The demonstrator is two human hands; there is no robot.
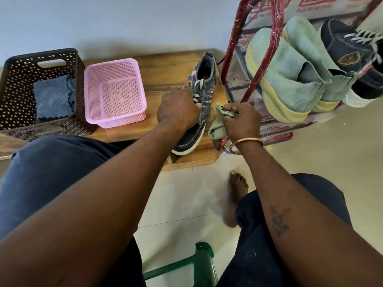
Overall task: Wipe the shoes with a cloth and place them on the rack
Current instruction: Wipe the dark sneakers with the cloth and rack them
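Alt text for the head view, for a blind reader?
The left hand holds a dark denim sneaker on a low wooden table while the right hand grips a green cloth beside it. Two green sneakers and another denim sneaker sit on the red rack.

Both arms extended forward. Left hand [178,109] curled over shoe [205,79], knuckles up. Right hand [241,121] clenched round cloth [216,129], just beside.
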